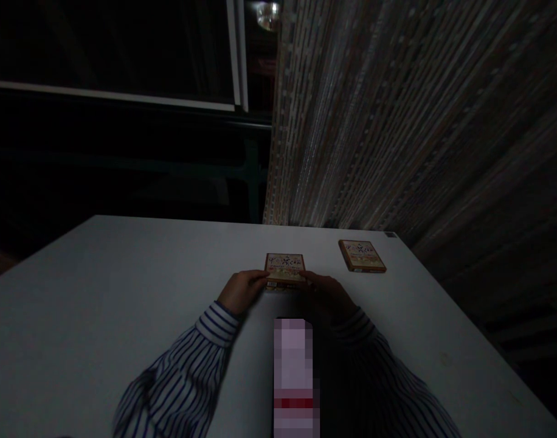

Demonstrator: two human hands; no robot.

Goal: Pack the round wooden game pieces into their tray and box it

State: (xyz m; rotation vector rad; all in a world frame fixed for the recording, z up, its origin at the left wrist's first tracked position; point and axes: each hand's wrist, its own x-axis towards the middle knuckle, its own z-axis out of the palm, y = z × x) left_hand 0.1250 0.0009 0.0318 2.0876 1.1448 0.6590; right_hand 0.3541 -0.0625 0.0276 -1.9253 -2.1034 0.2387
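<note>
A small flat box [285, 266] with a tan face, dark writing and brown edges is between my hands at the middle of the table. My left hand [242, 291] grips its left side, thumb and fingers closed at the edge. On the opposite side my right hand [328, 293] holds the right edge; much of that hand lies in shadow. Whether the box touches the table or is slightly raised, I cannot tell. A second, similar box [362, 256] lies face up farther right, apart from both hands.
The white table [100, 304] spreads under my arms. A phone-like object with a pixelated screen [294, 359] is close in front of me, between my forearms. A string curtain [342, 121] hangs behind the table's far right edge, and a dark window [109, 48] is at the back left.
</note>
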